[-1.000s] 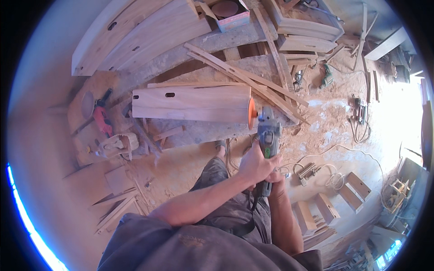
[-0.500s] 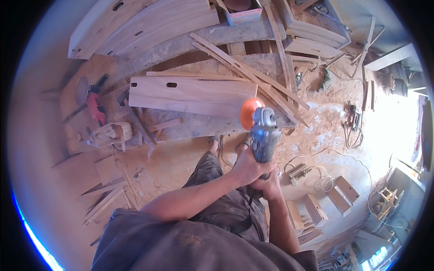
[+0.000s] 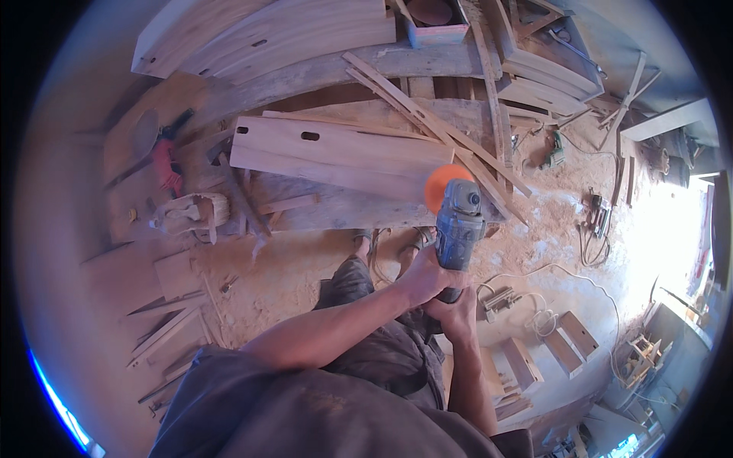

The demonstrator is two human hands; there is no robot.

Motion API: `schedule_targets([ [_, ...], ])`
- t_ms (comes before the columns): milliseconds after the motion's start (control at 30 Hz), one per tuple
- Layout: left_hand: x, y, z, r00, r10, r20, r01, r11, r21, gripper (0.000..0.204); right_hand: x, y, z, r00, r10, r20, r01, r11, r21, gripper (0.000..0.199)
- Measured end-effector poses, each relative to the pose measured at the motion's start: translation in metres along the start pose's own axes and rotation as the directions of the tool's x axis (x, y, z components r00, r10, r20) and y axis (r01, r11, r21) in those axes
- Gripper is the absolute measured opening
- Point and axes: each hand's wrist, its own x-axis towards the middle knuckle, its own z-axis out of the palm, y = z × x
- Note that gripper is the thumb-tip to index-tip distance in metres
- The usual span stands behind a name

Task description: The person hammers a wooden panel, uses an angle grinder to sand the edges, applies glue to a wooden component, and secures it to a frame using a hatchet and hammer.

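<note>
Both of my hands grip a blue-grey angle grinder (image 3: 458, 225) with an orange disc (image 3: 445, 185). My left hand (image 3: 422, 276) wraps the body from the left, and my right hand (image 3: 456, 311) holds the rear end just below it. The disc sits at the right end of a long pale wooden board (image 3: 336, 156) with a slot hole, which lies across a rough workbench (image 3: 321, 210). My feet in sandals show on the sawdust floor below the bench.
A red power tool (image 3: 164, 164) and wood offcuts lie on the bench at left. Curved planks (image 3: 267, 34) are stacked beyond. Thin slats lean diagonally behind the board. Other tools with cords (image 3: 595, 217) and small wooden boxes (image 3: 569, 343) lie on the floor at right.
The grinder and both hands have shifted right and slightly up along the board's right end; the view has moved with my head, and the disc now stands at the board's end.
</note>
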Motion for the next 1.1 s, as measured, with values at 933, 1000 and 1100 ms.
schedule_targets([
  [933, 0.025, 0.033, -0.019, 0.994, -0.016, -0.107, 0.013, 1.0, -0.026, 0.02, 0.028, -0.038, 0.024, 0.994, -0.037, -0.103, 0.031, 0.998, -0.059, 0.033],
  [1000, 0.03, 0.032, -0.018, 0.992, -0.043, -0.118, 0.044, 0.999, 0.005, 0.02, 0.028, -0.037, 0.018, 0.994, 0.039, -0.101, -0.04, 0.999, -0.003, 0.033],
  [1100, 0.023, 0.036, -0.029, 0.984, -0.049, -0.172, 0.051, 0.999, 0.009, 0.019, 0.037, -0.032, 0.031, 0.996, -0.084, -0.037, 0.081, 0.995, -0.055, 0.036],
])
